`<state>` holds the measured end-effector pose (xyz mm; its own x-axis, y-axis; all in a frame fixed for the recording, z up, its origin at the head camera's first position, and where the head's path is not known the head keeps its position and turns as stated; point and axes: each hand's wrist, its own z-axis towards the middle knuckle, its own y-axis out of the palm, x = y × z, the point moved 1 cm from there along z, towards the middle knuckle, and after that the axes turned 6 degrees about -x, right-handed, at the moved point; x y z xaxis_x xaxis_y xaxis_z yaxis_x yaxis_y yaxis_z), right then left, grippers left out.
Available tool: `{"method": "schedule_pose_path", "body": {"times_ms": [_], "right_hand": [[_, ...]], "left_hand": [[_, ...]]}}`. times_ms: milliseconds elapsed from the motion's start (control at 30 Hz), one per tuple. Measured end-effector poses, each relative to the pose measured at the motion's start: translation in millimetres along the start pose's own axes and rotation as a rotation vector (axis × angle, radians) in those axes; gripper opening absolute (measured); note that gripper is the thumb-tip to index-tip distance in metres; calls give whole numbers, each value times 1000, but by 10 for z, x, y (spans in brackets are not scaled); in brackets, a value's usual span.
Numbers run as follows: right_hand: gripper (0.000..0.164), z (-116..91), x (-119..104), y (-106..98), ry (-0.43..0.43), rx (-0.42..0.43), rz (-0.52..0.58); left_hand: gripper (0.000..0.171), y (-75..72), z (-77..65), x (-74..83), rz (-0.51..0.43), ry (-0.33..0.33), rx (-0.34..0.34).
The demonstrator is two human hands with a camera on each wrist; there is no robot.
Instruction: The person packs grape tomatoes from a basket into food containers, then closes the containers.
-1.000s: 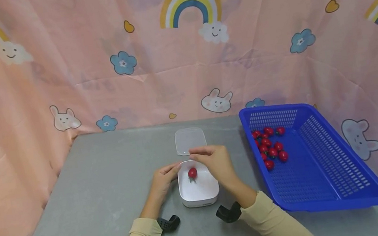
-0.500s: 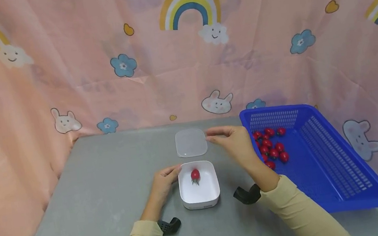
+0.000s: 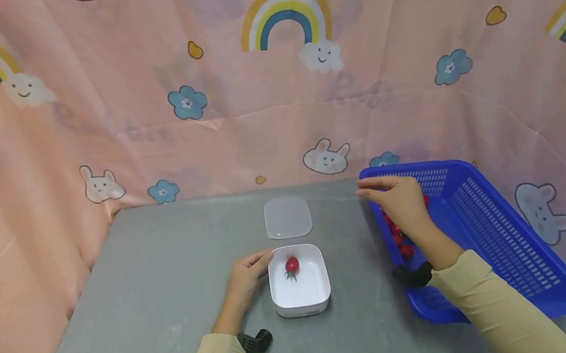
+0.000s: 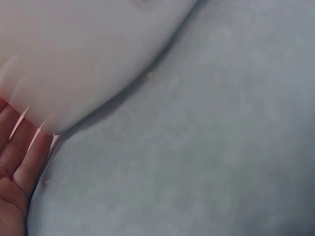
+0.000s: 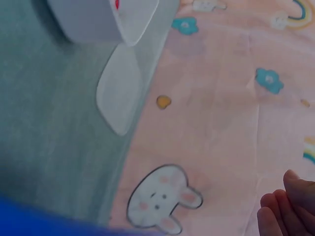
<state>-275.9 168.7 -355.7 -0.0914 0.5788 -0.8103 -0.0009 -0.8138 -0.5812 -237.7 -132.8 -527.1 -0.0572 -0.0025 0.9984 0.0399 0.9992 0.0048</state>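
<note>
A white square plastic box (image 3: 299, 284) stands on the grey table with one cherry tomato (image 3: 292, 266) inside, its green stem end towards me. My left hand (image 3: 242, 277) rests at the box's far left corner; in the left wrist view its straight fingers (image 4: 30, 160) lie against the box wall. My right hand (image 3: 399, 203) is over the left rim of a blue basket (image 3: 484, 239), its fingers loosely bent and nothing between them. Several cherry tomatoes (image 3: 405, 251) lie along the basket's left side, partly hidden by that hand.
Just beyond the box, a clear plastic lid (image 3: 288, 217) lies flat on the grey table (image 3: 170, 298). A pink curtain (image 3: 234, 135) with rainbows and rabbits hangs along the table's back edge.
My right hand has moved right, from above the box past the lid to the basket's left rim. My left hand has stayed at the box. The tomato in the box has shifted slightly.
</note>
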Motion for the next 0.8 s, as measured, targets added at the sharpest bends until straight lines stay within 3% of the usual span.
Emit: {"method": "schedule_pose_path", "body": {"times_ms": [267,400,800], "right_hand": [[62,84,273,-220,66,-21,59],[67,128,365,-317,72,-18,35],[58,211,665,-457,136,15,3]], "left_hand": [[30,5,-16,14,0,-5,8],[29,7,-7,13,-10,-4,4],[32,15,-19,11,-3,-8,16]]}}
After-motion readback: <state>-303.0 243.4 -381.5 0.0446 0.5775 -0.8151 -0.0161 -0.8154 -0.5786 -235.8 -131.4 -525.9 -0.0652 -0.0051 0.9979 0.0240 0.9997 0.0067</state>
